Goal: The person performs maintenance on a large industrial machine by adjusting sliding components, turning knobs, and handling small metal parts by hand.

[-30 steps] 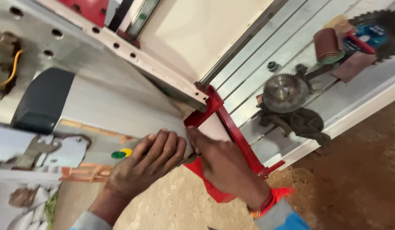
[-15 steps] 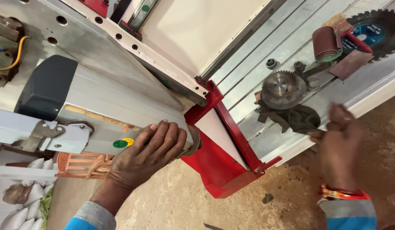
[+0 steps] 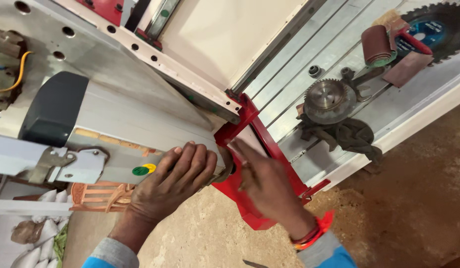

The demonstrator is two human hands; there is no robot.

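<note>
Left hand (image 3: pixel 178 173) lies flat, fingers together and curled over the lower end of the grey metal motor housing (image 3: pixel 125 129) of a saw machine. It presses on the housing and grips nothing loose.

Right hand (image 3: pixel 269 186) sits at 3 o'clock from the left, just beside it. Its fingers are extended and pressed against the red sheet-metal guard (image 3: pixel 249 198) below the machine's edge. Whether they pinch something small at the gap cannot be told; the fingertips hide it.

Green and yellow round buttons (image 3: pixel 144 169) at 9 o'clock from the left hand's knuckles, on the housing.

On the white slotted table (image 3: pixel 413 119), toward 1–2 o'clock and well apart from the hands: a small toothed steel saw blade (image 3: pixel 329 99) resting on a dark rag (image 3: pixel 346 136), a roll of brown sandpaper (image 3: pixel 378 45), a large blade with a blue centre (image 3: pixel 430 30).

Judgement: the step in hand looks like seating or adjusting the guard where it meets the housing, left hand steadying. The next move likely calls for a firm hold on the housing and fine finger work at the joint.
</note>
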